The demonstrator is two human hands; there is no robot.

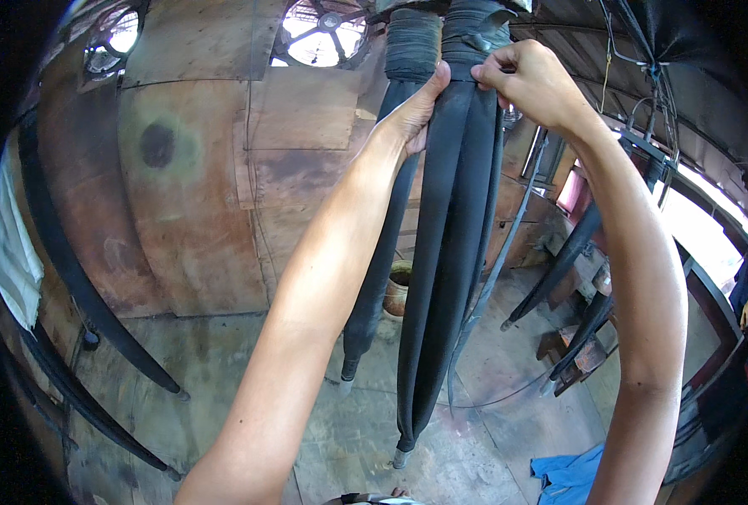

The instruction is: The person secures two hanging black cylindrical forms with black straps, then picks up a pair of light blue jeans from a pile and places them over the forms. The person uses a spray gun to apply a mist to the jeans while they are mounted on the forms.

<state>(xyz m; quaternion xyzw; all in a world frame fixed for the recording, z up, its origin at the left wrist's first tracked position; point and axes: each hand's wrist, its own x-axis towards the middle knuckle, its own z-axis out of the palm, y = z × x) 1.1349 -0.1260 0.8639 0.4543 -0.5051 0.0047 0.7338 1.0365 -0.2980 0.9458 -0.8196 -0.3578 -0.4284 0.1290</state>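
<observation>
A long black fabric tube (449, 210) hangs in folds from a mount overhead, its top bound with turns of a black rubber strip (466, 42). My left hand (416, 114) grips the tube's left side just below the binding, thumb pointing up and the other fingers mostly hidden behind. At the lower right edge of the binding, my right hand (521, 76) is closed in a pinch, apparently on the strip; its fingertips partly hide what they hold. A loose flap of the strip sticks out above this hand. Close on the left hangs a second bound black tube (365, 320).
More dark tubes (96, 286) hang at the left, beside a pale cloth (16, 252). Others (555, 269) hang at the right. A thin strap (496, 273) dangles behind the held tube. A round pot (397, 290) and a blue cloth (567, 471) are lower down.
</observation>
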